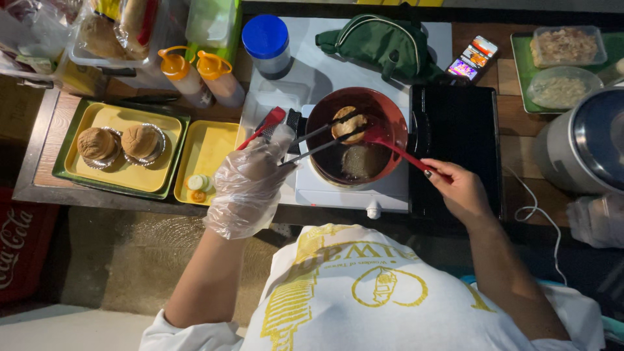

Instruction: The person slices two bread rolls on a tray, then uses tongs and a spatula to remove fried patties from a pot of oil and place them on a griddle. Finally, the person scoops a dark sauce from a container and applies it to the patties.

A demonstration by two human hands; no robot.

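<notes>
My left hand point(250, 185), in a clear plastic glove, grips black tongs point(318, 140) that clamp a round browned patty point(349, 123) over a red frying pan point(389, 112) of dark oil. My right hand point(460, 188), bare, holds a red spatula point(398, 151) whose blade rests under the patty's right edge. The pan stands on a white single-burner stove point(338, 188) with a front knob.
Two buns in foil cups point(118, 143) lie on a yellow tray point(120, 175); a second yellow tray point(211, 146) holds cucumber and tomato slices. Behind are two orange-capped sauce bottles point(198, 81), a blue-lidded jar point(268, 44), a green pouch point(383, 42), a phone point(473, 58), a black griddle point(458, 140), and food containers point(564, 45).
</notes>
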